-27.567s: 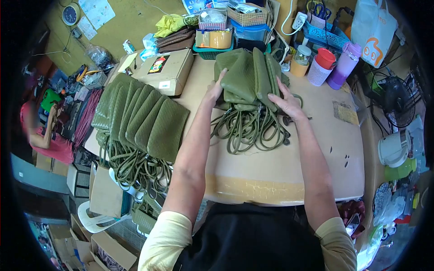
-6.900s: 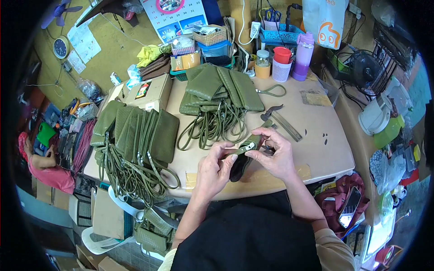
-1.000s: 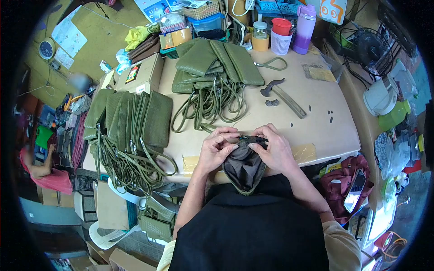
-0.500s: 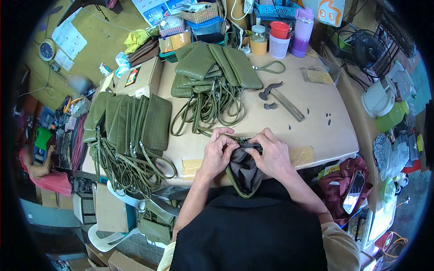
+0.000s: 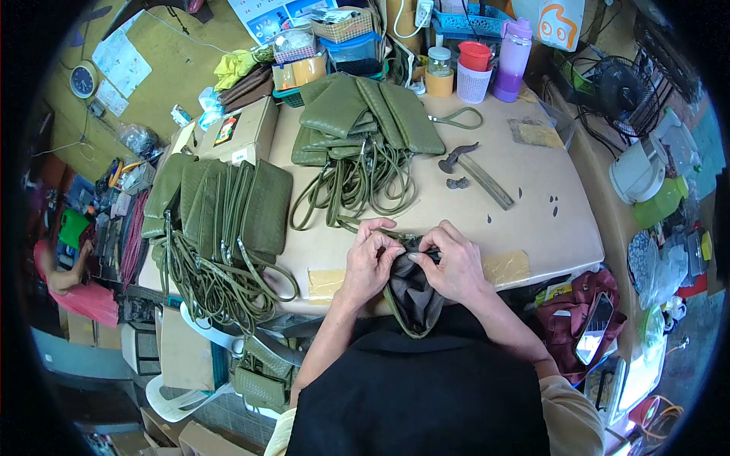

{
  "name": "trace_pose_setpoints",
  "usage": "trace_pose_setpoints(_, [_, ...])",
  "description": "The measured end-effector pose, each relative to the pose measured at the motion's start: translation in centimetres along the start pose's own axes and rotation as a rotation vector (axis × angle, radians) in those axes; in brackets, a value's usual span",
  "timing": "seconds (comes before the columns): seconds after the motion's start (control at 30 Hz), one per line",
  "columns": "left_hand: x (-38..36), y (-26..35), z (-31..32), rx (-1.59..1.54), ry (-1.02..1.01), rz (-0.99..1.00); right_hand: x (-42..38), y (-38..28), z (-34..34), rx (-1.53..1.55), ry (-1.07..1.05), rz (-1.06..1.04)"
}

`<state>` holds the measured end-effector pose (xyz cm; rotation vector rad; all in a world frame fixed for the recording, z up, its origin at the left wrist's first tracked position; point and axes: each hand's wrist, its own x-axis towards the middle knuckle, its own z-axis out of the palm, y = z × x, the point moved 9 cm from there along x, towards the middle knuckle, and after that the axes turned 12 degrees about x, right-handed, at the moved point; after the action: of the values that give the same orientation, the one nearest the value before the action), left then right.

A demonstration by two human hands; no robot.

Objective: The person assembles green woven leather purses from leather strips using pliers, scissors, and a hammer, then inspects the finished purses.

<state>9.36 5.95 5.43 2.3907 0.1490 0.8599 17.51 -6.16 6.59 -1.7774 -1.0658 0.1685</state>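
Note:
An olive-green pouch [image 5: 414, 292] with a dark grey lining hangs open at the table's front edge, in front of the black apron. My left hand [image 5: 371, 262] pinches the left side of its upper edge. On the right side of that edge, my right hand [image 5: 452, 262] is closed, thumb and fingers together. The two hands are a short gap apart. Beyond them lie a pile of green pouches [image 5: 365, 114] with looped straps [image 5: 357, 182] and, at the left, a second stack [image 5: 220, 201] with tangled straps.
A hammer [image 5: 487, 181] lies on the table [image 5: 555, 228] beside a small dark lump [image 5: 458, 183]. Cups and a purple bottle [image 5: 512, 61] stand at the back. A maroon bag with a phone [image 5: 595, 328] is at the right. Another person [image 5: 76, 289] is at the far left.
Both hands keep hold of the pouch's edge, and the right fingers have shifted slightly inward. The view has moved slightly. At the far left, the other person's arm has changed position.

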Motion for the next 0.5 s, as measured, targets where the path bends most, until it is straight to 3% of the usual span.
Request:
trace_pose_setpoints(0.23, [-0.3, -0.3, 0.0, 0.009, 0.055, 0.014, 0.1, 1.0, 0.2, 0.067, 0.002, 0.032])
trace_pose_setpoints(0.3, [-0.6, -1.0, -0.4, -0.052, 0.098, -0.045, 0.1, 0.6, -1.1, 0.115, 0.155, -0.027])
trace_pose_setpoints(0.4, [-1.1, -2.0, -0.2, -0.155, 0.104, -0.172, 0.5, 0.6, -2.2, 0.069, 0.2, -0.096])
trace_pose_setpoints(0.43, [-1.0, -2.1, -0.2, -0.154, 0.107, -0.175, 0.4, 0.1, -2.5, 0.071, 0.197, -0.097])
trace_pose_setpoints(0.5, [-1.0, -2.4, 0.1, -0.202, 0.096, -0.179, 0.1, -0.3, -1.5, 0.05, -0.012, 0.043])
